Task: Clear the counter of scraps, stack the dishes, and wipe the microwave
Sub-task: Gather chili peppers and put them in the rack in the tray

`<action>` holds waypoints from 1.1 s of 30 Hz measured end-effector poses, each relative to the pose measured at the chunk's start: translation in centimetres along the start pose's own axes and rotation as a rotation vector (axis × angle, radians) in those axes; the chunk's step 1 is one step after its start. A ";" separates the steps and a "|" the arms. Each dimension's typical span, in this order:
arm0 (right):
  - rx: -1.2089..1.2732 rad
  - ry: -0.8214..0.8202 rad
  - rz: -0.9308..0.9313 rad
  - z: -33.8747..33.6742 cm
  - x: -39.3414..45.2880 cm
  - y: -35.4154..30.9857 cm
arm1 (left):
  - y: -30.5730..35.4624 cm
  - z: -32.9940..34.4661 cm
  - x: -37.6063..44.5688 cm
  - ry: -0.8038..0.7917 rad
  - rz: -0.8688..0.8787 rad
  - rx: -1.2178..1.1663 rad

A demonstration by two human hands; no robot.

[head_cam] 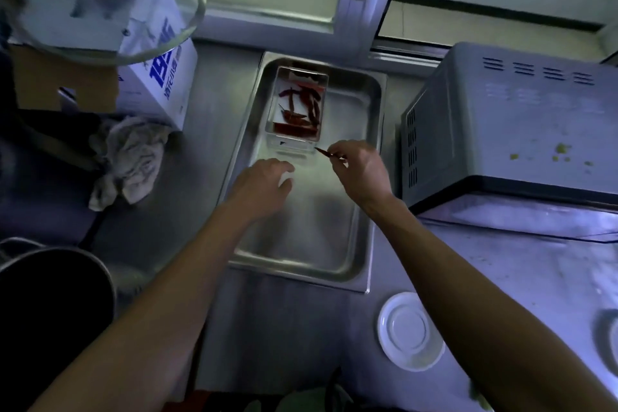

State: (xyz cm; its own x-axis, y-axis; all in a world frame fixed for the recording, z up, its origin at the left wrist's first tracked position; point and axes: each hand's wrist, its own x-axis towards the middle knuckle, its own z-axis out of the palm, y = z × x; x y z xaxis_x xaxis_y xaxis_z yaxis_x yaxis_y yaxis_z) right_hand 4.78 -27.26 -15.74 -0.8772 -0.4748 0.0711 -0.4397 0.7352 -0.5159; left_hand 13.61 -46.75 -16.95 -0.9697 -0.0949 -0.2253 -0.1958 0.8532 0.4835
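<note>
— How much room do you have?

— Both my hands are inside the steel tray [364,177]. Its raised rim runs close on the outer side of my right hand [359,170], with the microwave [501,130] wall just beyond it. Bare tray floor lies open below both wrists.

— And the grips?

— My right hand pinches one dried chilli [326,152] between thumb and fingertips; its tip points at the clear box [296,140] of chillies straight ahead. My left hand [264,184] curls narrowly around something small and white; I cannot tell what. A white saucer [409,331] sits behind my right forearm.
</note>
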 end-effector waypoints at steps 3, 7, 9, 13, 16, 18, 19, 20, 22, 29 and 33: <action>-0.005 0.010 -0.024 0.6 2.5 -0.3 | -0.5 -1.3 2.2 0.026 0.020 0.039; -0.004 0.027 -0.036 1.9 6.0 -0.9 | -1.5 -3.1 5.4 0.063 0.046 0.085; -0.002 0.040 -0.040 2.6 7.9 -1.2 | -2.1 -3.7 7.0 0.085 0.064 0.098; 0.037 0.012 -0.019 4.3 11.8 -1.4 | -3.7 -4.6 10.0 0.104 0.084 0.096; 0.034 -0.044 0.000 5.7 14.3 -1.2 | -4.7 -4.8 11.7 0.107 0.093 0.083; 0.029 -0.061 0.014 6.6 15.4 -1.0 | -5.2 -4.6 12.6 0.093 0.104 0.086; 0.026 -0.066 0.016 7.0 15.7 -0.9 | -5.4 -4.4 12.9 0.085 0.111 0.087; 0.024 -0.078 0.016 7.4 16.0 -0.9 | -5.6 -4.1 13.2 0.082 0.118 0.086; 0.039 -0.117 0.010 8.1 16.5 -0.8 | -6.0 -3.7 13.7 0.081 0.131 0.083; 0.028 -0.154 0.036 9.0 17.0 -0.4 | -6.7 -2.8 13.6 0.067 0.137 0.099; 0.055 -0.100 0.041 7.9 15.3 -0.3 | -6.4 -2.9 12.6 0.059 0.123 0.105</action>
State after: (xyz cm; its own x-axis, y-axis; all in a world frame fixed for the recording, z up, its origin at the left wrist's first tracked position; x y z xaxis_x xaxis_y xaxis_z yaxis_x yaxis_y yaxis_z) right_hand -7.04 -38.56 -21.27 -0.8695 -0.4926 -0.0351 -0.3901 0.7288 -0.5628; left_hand 2.20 -54.88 -20.44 -0.9929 -0.0139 -0.1183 -0.0619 0.9089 0.4125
